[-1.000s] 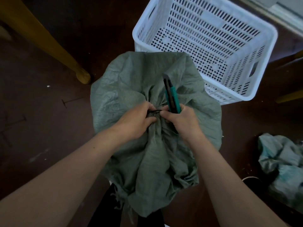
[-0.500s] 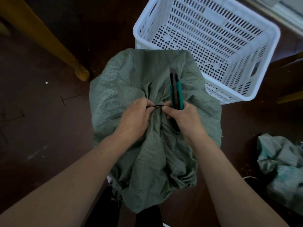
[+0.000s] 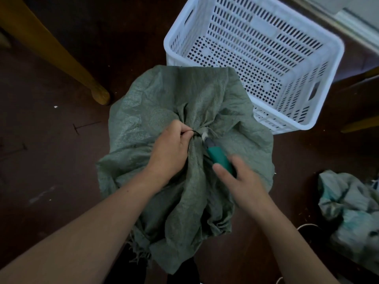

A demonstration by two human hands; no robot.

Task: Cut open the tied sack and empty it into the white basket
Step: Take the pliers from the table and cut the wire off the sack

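- Two hands on the job: left hand (image 3: 170, 152) has its fingers (image 3: 180, 130) pinched shut on the dark tie (image 3: 194, 132) at the gathered neck of the green sack (image 3: 184, 181), middle of the frame, pulling the tie to the left.
- Right hand (image 3: 240, 179) is curled around the teal utility knife (image 3: 218, 158), though it's motion-blurred, so how tight that grip is I can't tell.
- What changed: a second ago the knife was parked upright in that hand, blade end pointing away toward the top of the frame. Now it's swung down and the blade tip (image 3: 204, 136) is right at the tie, just beside the left fingers.
- So I'd say the actual cut is starting. Tie looks uncut and the sack is closed, nothing emptied yet.
- Watch-out, my guess: blade that close to the pinching fingers means cutting away from them.
- White basket (image 3: 328, 58) sits upper right, empty; the sack's far edge overlaps its near rim, so the tip-over should be short.
- Around it: yellow wooden leg (image 3: 61, 56) upper left, crumpled pale sacks (image 3: 352, 212) lower right on the dark floor (image 3: 51, 160). Neither sits between sack and basket.
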